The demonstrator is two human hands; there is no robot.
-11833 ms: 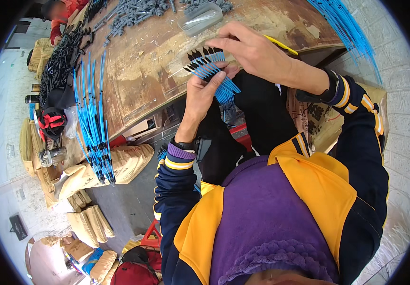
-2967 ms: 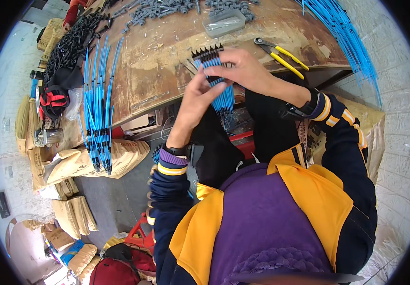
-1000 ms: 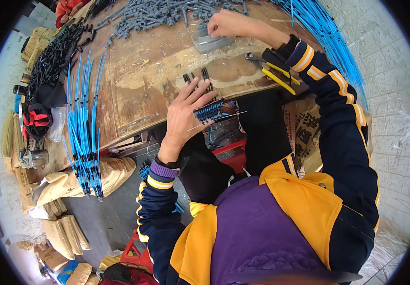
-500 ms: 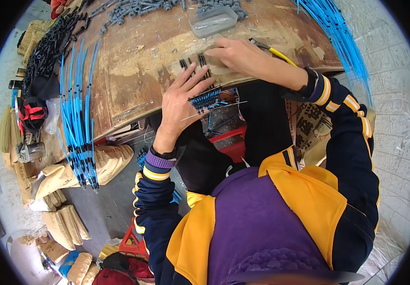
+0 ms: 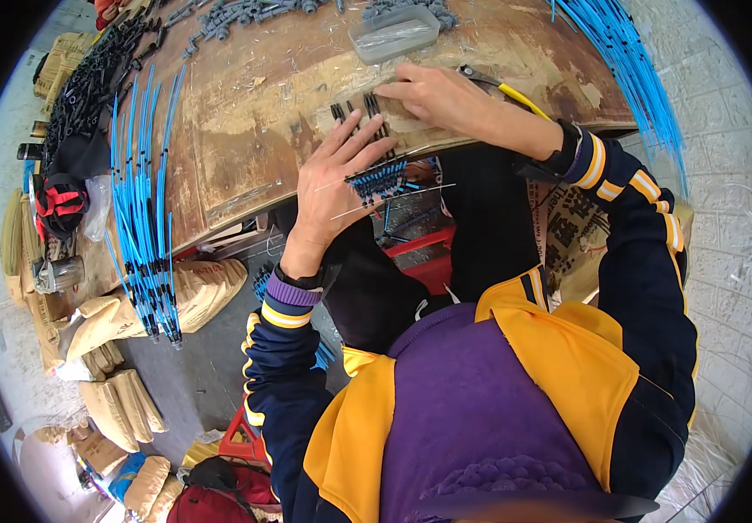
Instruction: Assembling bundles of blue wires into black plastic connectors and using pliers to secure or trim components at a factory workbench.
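Observation:
My left hand [image 5: 325, 179] lies over the near table edge, its fingers spread across several thin black rods [image 5: 372, 109] laid side by side. Beneath its palm, a dense row of short blue-and-black pieces [image 5: 379, 181] projects past the edge, with thin pale wires [image 5: 428, 189] running alongside. My right hand [image 5: 446, 98] rests at the far ends of the rods. Its fingers are stretched out and apart, one fingertip touching or almost touching a rod end. The undersides of both hands are hidden. Beside the right wrist lie cutting pliers with a yellow handle [image 5: 520, 98].
A clear plastic tub [image 5: 393, 48] stands at the back near grey fittings [image 5: 250, 17]. Black parts [image 5: 88, 96] are heaped at left. Blue tubes hang over the table's left edge [image 5: 145, 244] and right corner [image 5: 629, 78]. Paper sacks [image 5: 206, 292] sit below left.
Both hands stay in nearly the same place over the rods. My right hand's fingertips have shifted slightly toward the rod ends, and the whole view has moved a little.

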